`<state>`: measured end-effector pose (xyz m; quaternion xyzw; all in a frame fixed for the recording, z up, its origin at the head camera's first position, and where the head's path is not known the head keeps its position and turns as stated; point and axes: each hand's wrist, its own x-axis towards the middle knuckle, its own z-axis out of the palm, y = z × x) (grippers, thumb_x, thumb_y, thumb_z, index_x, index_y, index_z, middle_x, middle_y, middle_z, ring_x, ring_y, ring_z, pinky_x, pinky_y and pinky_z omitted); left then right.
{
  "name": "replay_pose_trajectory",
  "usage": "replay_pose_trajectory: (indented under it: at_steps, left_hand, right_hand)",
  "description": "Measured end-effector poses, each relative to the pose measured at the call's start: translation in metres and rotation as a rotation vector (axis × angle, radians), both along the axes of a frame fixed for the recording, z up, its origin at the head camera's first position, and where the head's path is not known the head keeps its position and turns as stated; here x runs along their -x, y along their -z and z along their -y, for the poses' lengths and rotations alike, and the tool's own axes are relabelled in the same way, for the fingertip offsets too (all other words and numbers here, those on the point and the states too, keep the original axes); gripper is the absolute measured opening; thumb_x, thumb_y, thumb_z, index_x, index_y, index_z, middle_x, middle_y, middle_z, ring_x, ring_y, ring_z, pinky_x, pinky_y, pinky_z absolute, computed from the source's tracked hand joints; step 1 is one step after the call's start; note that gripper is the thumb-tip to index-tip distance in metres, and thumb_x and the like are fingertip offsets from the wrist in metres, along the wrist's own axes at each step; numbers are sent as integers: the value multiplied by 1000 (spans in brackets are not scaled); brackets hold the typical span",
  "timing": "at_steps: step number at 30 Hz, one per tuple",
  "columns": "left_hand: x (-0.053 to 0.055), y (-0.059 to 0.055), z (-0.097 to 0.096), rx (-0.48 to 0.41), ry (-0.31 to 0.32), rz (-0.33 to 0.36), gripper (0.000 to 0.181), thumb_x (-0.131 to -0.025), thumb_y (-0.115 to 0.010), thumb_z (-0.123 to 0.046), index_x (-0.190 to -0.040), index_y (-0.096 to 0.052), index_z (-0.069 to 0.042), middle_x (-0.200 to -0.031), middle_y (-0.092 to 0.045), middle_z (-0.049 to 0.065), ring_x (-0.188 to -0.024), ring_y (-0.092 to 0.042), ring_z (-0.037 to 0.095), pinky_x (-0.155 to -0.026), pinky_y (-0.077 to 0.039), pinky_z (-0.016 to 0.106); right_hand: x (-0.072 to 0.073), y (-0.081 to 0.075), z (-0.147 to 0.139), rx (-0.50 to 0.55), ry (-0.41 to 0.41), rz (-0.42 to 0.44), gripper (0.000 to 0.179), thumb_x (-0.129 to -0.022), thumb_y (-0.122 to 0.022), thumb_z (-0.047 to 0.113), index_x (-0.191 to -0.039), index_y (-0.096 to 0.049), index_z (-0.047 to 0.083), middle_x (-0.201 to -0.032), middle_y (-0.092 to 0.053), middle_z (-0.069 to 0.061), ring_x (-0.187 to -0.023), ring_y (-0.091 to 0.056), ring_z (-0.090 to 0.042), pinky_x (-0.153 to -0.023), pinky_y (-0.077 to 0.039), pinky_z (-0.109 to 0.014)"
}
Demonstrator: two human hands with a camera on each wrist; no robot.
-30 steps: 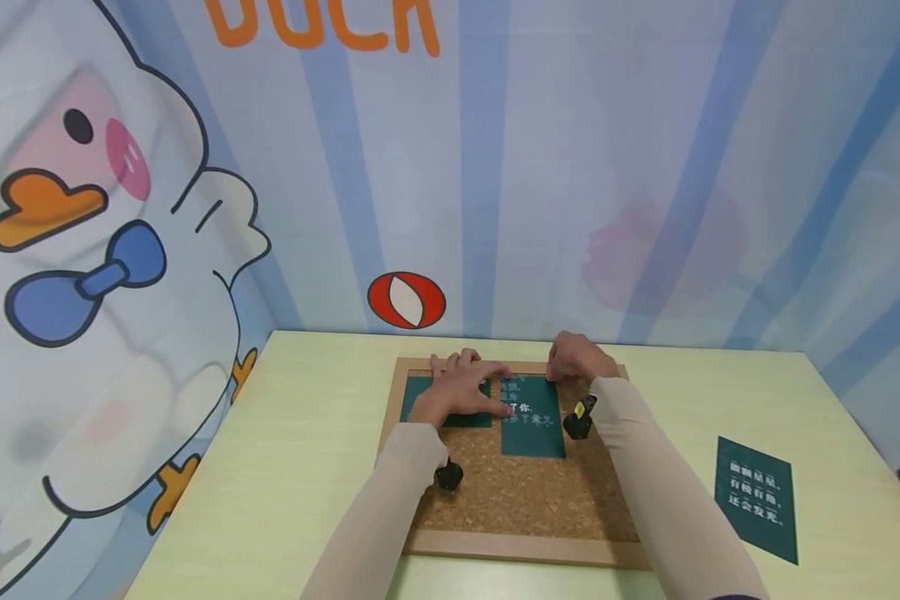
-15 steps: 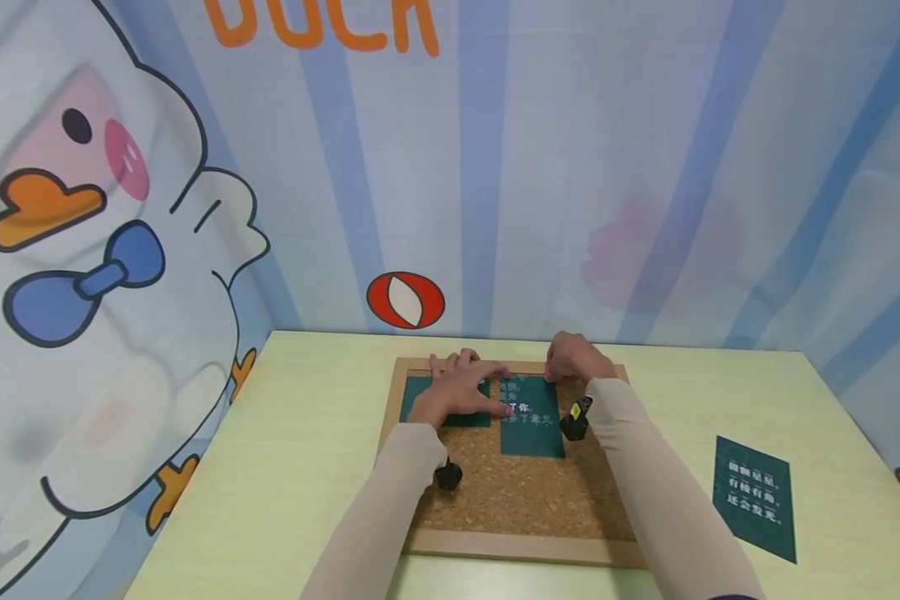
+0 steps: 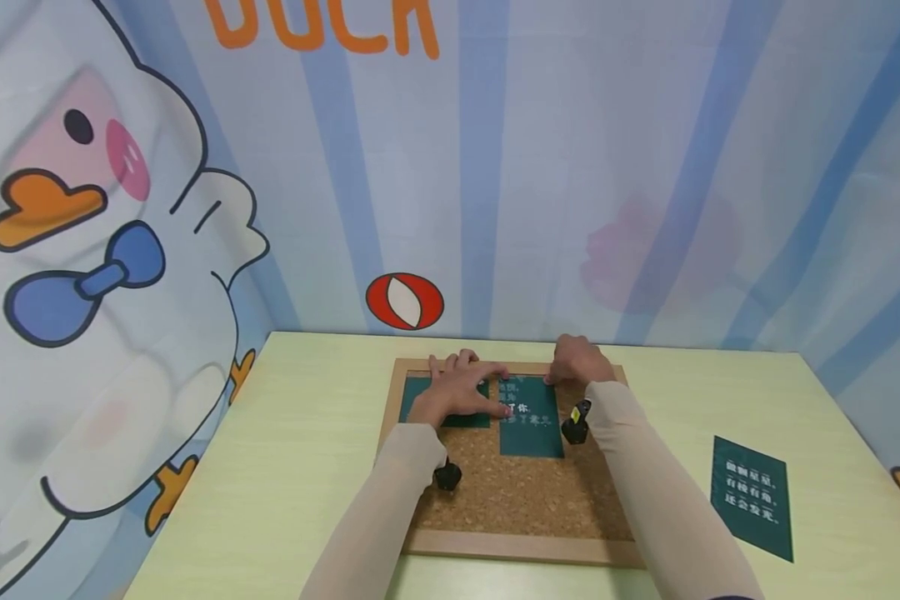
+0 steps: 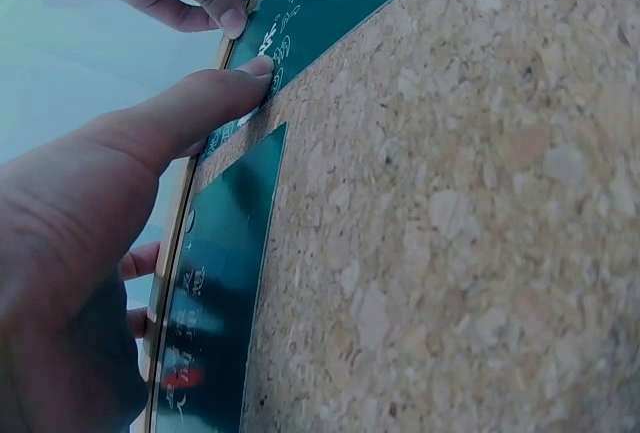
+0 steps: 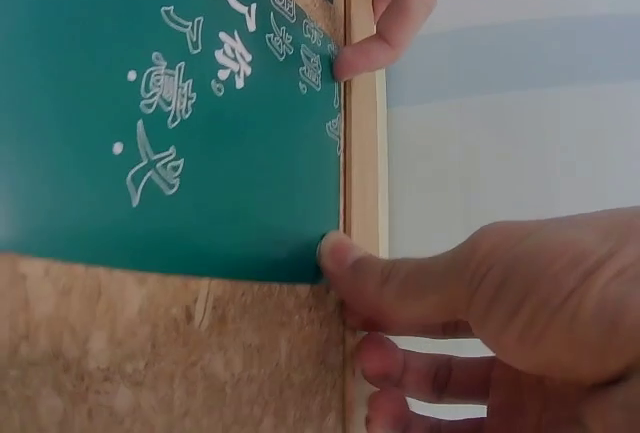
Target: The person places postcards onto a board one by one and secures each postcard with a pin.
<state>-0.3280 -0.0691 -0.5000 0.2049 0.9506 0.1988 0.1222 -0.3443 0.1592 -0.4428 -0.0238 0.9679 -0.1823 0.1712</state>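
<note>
A wood-framed cork board [image 3: 525,500] lies on the table with two dark green cards along its far edge. My left hand [image 3: 461,387] spreads over the left card [image 3: 468,420]. Its thumb presses the right card [image 5: 90,183], printed with white characters, and a fingertip touches that card's top edge. At the card's top right corner, the thumb of my right hand [image 3: 579,360] presses down. The other fingers of that hand [image 5: 430,363] curl at the frame's outer edge, so thumb and fingers grip the board there. What lies under the thumb tip is hidden.
On the pale yellow table [image 3: 270,467], a third green card [image 3: 752,497] with white characters lies to the right of the board. A printed duck backdrop [image 3: 540,167] rises behind the table. Black wrist cameras [image 3: 447,476] hang under both sleeves.
Both hands stay in nearly the same places, with the right hand shifting only slightly at the card's corner. The cards and board have not moved.
</note>
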Motion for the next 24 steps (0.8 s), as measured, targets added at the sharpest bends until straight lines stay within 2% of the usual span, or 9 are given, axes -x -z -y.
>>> replay_pose_trajectory:
  at_steps: [6,9,13,17,19,24]
  left_hand:
    - [-5,-5,1,-5,11,-20,63,-86,-77,-63,-143,-57,-43,-153,-38,11,-142,-32,35,-114,7,75]
    - [-6,-6,1,-8,11,-25,63,-86,-77,-62,-143,-58,-42,-152,-39,12,-141,-32,36,-114,5,75]
    - [-4,-3,1,-10,8,-22,64,-86,-76,-63,-144,-57,-42,-151,-38,13,-141,-32,37,-114,6,75]
    - [-4,-2,2,-15,13,-22,67,-86,-76,-64,-146,-56,-42,-150,-39,12,-140,-33,37,-114,7,75]
    - [-6,-4,2,-16,16,-22,68,-86,-76,-64,-146,-56,-42,-150,-39,11,-140,-33,36,-114,7,74]
    - [-6,-5,2,-25,23,-22,68,-86,-77,-64,-146,-56,-42,-150,-39,11,-140,-32,36,-114,7,75]
  right_hand:
    - [-4,9,-16,39,15,25,38,-94,-78,33,-106,-70,-2,-101,-67,-17,-91,-65,-31,-83,-54,-50]
    - [-5,15,-21,72,18,26,39,-95,-76,36,-106,-71,-1,-102,-68,-17,-92,-65,-33,-83,-53,-51]
    - [-8,18,-26,96,8,2,36,-96,-75,38,-97,-68,2,-92,-64,-12,-85,-62,-30,-77,-49,-48]
    - [-11,22,-30,126,-26,-37,38,-98,-72,41,-84,-61,7,-76,-53,-5,-71,-51,-22,-68,-39,-39]
    - [-12,22,-33,154,-48,-54,39,-99,-70,42,-84,-61,7,-75,-51,-4,-69,-48,-21,-66,-37,-37]
    - [-17,21,-51,235,-101,-92,36,-100,-69,41,-98,-64,6,-88,-57,-7,-73,-50,-21,-64,-40,-36]
